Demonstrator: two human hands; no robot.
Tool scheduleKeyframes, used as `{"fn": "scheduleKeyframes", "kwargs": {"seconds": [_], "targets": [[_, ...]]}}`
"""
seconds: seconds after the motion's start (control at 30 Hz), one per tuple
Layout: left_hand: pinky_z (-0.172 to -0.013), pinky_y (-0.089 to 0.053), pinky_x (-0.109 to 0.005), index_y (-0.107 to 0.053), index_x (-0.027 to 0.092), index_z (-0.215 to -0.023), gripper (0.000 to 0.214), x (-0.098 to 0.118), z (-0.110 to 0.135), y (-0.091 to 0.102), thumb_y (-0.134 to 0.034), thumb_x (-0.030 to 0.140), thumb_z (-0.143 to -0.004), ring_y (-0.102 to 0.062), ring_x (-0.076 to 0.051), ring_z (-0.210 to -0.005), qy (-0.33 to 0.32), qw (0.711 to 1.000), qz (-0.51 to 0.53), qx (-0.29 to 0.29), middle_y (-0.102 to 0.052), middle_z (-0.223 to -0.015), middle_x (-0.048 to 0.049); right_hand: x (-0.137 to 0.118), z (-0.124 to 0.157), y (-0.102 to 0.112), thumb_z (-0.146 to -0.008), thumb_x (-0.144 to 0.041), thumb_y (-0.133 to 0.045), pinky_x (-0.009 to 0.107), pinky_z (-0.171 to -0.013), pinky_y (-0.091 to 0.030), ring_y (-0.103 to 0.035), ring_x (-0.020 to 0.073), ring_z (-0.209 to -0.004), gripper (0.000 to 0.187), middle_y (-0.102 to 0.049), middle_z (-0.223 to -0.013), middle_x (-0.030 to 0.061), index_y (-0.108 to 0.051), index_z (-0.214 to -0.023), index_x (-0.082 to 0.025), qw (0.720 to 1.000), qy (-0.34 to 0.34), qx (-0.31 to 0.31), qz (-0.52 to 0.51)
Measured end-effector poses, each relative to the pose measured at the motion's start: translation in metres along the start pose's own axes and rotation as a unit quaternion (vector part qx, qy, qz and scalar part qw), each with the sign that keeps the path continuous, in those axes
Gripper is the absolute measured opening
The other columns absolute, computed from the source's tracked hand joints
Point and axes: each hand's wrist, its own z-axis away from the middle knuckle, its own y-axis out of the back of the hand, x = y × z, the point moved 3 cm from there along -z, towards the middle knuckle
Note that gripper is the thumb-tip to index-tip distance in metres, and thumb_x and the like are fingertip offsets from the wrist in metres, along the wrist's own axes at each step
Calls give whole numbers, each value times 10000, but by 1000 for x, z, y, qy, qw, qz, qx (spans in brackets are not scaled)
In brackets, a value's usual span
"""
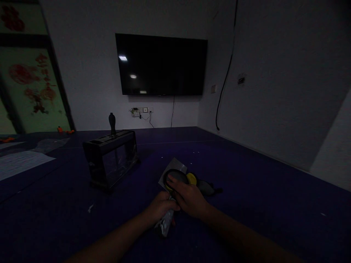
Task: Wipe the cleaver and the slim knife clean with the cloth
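The room is dim. My left hand point(161, 207) is closed around a crinkled silvery wrapper or bag point(165, 223) low on the dark blue floor. My right hand point(189, 199) rests just beside it, fingers curled over the rim of a round dark disc with a yellow edge point(177, 176). The disc lies on a grey sheet point(174, 164). A smaller yellow round piece point(191, 178) and a dark lumpy object point(207, 187) sit right behind my right hand.
A dark box with glass sides point(111, 158) stands to the left, a small dark vase-like shape point(112, 123) on top. A television point(161, 65) hangs on the far wall above wall sockets point(141, 110). Pale sheets point(19, 162) lie at far left.
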Motion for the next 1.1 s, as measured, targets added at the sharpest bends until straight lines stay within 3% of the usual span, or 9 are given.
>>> {"fn": "scheduleKeyframes", "kwargs": {"seconds": [1.1], "targets": [[-314,-311,-214,-504,135,-507,107,-6,-4,3,-536,236,-502,-456,-128,-302,12,1000,1,1,-478,-361,11,-2,-2,2,-794,-93,-384,325,-884,-452,-522,182,-1095,468,-435,-1318,84,-439,-1253,-171,1000,-22,-13,8]]}}
